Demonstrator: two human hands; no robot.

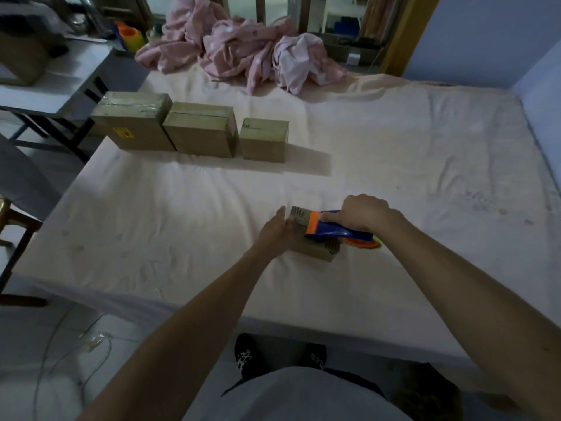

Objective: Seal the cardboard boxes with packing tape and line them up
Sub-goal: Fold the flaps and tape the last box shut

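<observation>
A small cardboard box point(315, 249) with dark print lies on the pale bed sheet near the front edge. My left hand point(274, 230) holds its left end, fingers wrapped over the edge. My right hand point(361, 214) grips a blue and orange tape dispenser point(337, 230) laid across the top of the box. Three cardboard boxes stand in a row farther back on the left: a large one point(133, 126), a middle one point(200, 132) and a smaller one point(264, 139). Glossy tape shows on the tops of the two larger boxes.
A pile of pink bedding point(243, 50) lies at the back of the bed point(425, 162). A grey table point(54, 83) stands at the left beside the bed, and cables point(76, 338) trail on the floor. A blue wall point(540, 86) bounds the right side.
</observation>
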